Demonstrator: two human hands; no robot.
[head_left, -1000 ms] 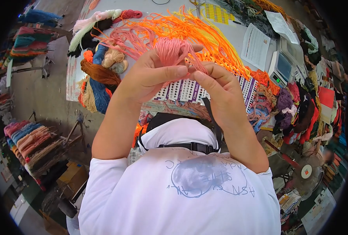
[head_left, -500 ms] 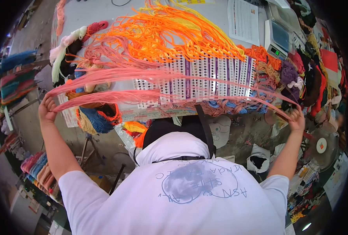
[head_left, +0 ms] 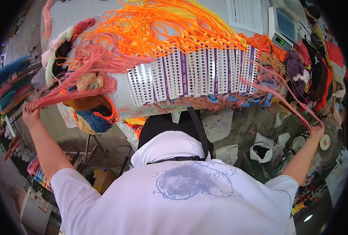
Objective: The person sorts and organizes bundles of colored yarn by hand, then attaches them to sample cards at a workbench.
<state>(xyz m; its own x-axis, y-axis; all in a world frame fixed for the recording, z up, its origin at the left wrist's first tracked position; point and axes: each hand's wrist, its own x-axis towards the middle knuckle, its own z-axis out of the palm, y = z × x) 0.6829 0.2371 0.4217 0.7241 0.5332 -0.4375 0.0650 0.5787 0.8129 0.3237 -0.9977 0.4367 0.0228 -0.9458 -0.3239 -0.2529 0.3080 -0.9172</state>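
"Which step is in hand?"

"Parting pink yarn into two lots, I'd judge. The left hand (head_left: 31, 112), at nine o'clock, is closed on the left-hand pink strands (head_left: 52, 99); they trail to pink yarn lying on the surface (head_left: 86, 11), around ten and eleven."

"And the right hand (head_left: 317, 131)?"

"Closed too, at three o'clock, on the right-hand pink strands (head_left: 277, 95). Their loose ends hang toward two, by the end of the punched cards (head_left: 185, 74). I see no pink bridging the middle of the cards."

"How do the arms stand?"

"Flung wide, one to each side, both hands well out past the surface's edges. They're too small to tell how each finger sits."

"What does the next move call for?"

"A firm grip at both ends, I'd say, and an easy lift on the left: those strands lie close to the orange strands (head_left: 142, 23) at twelve, and could snag there. The right lot looks freer, though its ends could catch a card."
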